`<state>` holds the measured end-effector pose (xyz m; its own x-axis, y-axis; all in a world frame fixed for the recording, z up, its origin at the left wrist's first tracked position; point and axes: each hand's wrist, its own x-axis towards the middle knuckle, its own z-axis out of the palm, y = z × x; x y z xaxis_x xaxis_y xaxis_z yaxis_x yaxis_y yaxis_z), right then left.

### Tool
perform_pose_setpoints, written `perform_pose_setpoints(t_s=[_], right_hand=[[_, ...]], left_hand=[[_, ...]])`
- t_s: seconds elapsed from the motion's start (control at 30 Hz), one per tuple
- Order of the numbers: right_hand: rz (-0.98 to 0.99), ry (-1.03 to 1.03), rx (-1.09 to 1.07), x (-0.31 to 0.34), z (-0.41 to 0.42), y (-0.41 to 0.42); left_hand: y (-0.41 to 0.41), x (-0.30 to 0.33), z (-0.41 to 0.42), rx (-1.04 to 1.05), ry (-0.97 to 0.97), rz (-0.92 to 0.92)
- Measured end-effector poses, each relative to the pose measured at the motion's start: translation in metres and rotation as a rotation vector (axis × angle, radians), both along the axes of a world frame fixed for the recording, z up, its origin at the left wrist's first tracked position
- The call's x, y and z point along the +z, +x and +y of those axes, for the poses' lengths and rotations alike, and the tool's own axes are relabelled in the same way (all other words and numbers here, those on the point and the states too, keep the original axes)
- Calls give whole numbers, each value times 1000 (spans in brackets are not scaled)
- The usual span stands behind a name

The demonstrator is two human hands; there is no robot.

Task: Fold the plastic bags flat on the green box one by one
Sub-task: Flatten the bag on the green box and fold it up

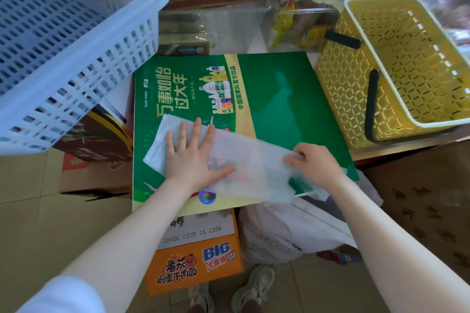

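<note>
A green box point(274, 99) with printed drink bottles lies flat in the middle of the head view. Across its near edge lies a translucent white plastic bag point(251, 168), folded into a long strip. My left hand point(190, 155) presses flat on the bag's left part with its fingers spread. My right hand point(312, 162) pinches the bag's right end with curled fingers. The bag's right tip hangs just past the box's near right corner.
A large blue-white basket point(76, 33) stands at the left, a yellow basket point(396, 63) with black handles at the right. More white plastic bags point(292, 231) lie below the box beside an orange carton point(198, 259). Cardboard boxes and snack packets crowd the back.
</note>
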<state>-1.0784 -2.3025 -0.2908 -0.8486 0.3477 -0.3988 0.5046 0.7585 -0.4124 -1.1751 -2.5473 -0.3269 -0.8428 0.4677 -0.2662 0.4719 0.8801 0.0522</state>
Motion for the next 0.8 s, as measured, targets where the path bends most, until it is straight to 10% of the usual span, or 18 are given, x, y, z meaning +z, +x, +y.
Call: perform_pose_setpoints(t_s=[0.27,0.8], right_hand=[[-9,7,16,-5,10,4],[30,-630,-236,29,57,56]], left_hand=[[36,15,50,-227,266,-27],[52,-3,65,-358,23,14]])
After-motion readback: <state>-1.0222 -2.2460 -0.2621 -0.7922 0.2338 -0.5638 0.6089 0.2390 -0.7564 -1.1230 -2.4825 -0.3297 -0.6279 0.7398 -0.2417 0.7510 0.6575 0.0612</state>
